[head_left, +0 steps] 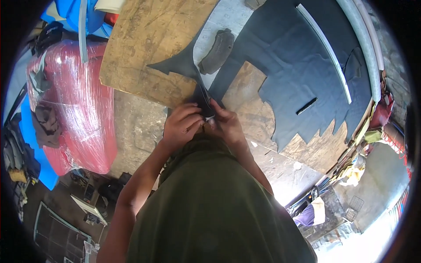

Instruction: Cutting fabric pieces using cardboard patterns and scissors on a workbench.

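At the near edge of the wooden table, both my hands are close together in front of my body. My left hand point(182, 122) is closed, with its fingers curled at a folded edge of black leather-like material point(180, 61). My right hand point(229, 127) pinches the same material from the other side, thumb and fingers near its lower tip. What lies between the fingertips is partly hidden. Just beyond, a dark grey brake pad point(218, 51) rests on a pale grey surface. To the right spreads a large black sheet point(289, 57) with jagged cut edges.
A pen point(307, 106) and a long pale strip point(326, 46) lie on the black sheet. A brown board point(144, 39) covers the far left of the table. Further left stands a red seat-like object point(79, 105) wrapped in clear film. Cloths and tools crowd the right edge.
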Demonstrator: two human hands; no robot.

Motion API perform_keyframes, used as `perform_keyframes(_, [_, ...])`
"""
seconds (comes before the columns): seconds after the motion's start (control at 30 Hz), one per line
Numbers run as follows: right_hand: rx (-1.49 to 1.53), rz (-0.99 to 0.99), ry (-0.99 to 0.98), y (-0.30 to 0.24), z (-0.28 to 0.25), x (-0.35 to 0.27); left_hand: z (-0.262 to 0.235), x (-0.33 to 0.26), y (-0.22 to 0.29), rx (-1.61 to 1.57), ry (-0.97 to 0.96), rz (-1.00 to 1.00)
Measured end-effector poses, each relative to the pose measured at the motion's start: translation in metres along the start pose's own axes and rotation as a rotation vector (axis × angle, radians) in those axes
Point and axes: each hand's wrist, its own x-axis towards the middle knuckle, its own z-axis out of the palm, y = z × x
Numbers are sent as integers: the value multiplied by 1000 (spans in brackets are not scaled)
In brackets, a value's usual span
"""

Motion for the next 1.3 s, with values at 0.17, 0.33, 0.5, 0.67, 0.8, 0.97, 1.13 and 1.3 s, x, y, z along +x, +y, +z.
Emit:
perform_keyframes(0.17, [-36,-130,50,-1,23,4,-23,7,1,-24,-111,-12])
perform_keyframes(0.33, [102,-76,84,11,20,7,-43,22,1,-27,-206,0])
perform_keyframes(0.5, [206,65,119,14,15,6,-55,26,-4,-20,-257,15])
perform_keyframes(0.67, [130,-24,133,14,21,6,-57,32,-6,-25,-300,40])
perform_keyframes(0.8, [84,-186,109,18,26,9,-58,33,-5,-14,-322,47])
perform_keyframes(0.97, [68,-177,121,22,35,15,-65,30,-3,3,-344,24])
perform_keyframes(1.13, [107,-174,147,25,52,22,-75,29,-7,9,-389,17])
perform_keyframes(1.3, [140,-181,228,22,71,25,-90,34,-16,-10,-449,33])
